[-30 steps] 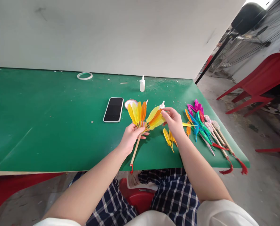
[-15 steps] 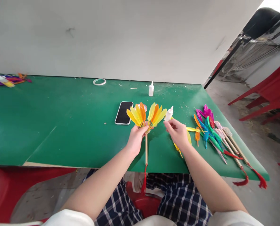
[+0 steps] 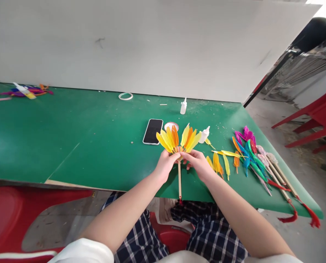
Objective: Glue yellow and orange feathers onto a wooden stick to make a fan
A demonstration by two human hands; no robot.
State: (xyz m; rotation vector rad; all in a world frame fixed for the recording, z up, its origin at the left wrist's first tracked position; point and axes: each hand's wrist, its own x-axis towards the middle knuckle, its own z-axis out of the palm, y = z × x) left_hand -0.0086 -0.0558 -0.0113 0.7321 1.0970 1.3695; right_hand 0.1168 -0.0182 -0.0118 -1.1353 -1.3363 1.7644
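Upright in front of me is a feather fan [image 3: 179, 179] with yellow and orange feathers spread in two groups above a thin wooden handle. My left hand [image 3: 165, 166] is closed around its base from the left, thumb on the front. From the right, my right hand [image 3: 198, 163] pinches the same base, its thumb meeting the left one at the quills. The fingers behind the fan are mostly hidden. Just beyond my right hand a white glue bottle [image 3: 204, 135] leans to the right. Loose yellow and orange feathers [image 3: 216, 162] lie to the right of that hand.
A phone [image 3: 153, 131], a small round dish [image 3: 171, 126], another glue bottle [image 3: 183, 106] and a tape roll [image 3: 125, 96] are on the green table [image 3: 105, 146]. Coloured feathers [image 3: 246, 155] and tasselled wooden sticks [image 3: 282, 175] lie right. A white panel [image 3: 152, 47] borders the back.
My right hand has moved left from beside the glue bottle onto the fan's base. My left hand still holds the fan. The whole view has shifted slightly.
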